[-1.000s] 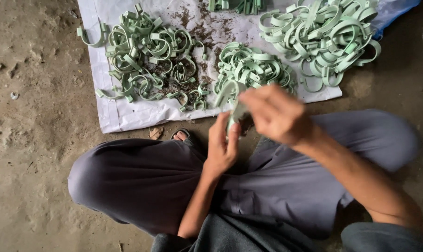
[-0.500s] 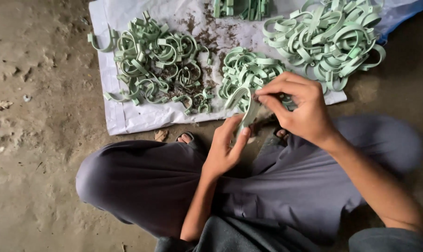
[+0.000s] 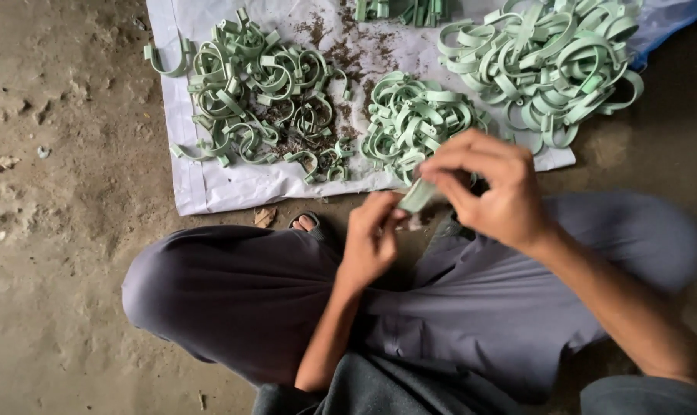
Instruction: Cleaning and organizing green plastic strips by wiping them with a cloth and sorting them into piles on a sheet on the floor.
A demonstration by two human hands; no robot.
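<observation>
Both of my hands meet over my folded legs, just short of the white sheet. I sit cross-legged in grey trousers, one bare toe showing at the sheet's near edge. My left hand pinches the lower end of a pale green plastic clip with curled fingers; my right hand closes over its upper end from above. The clip itself is blurred, so I cannot tell its exact shape. Just beyond my hands, on the sheet, lies a small heap of clips. To the left of it on the sheet spreads a looser heap mixed with dark crumbs. At the sheet's far right sits the biggest pile of larger rings. Around the sheet the ground is bare, rough, sandy-brown concrete, pitted, with small stones.
</observation>
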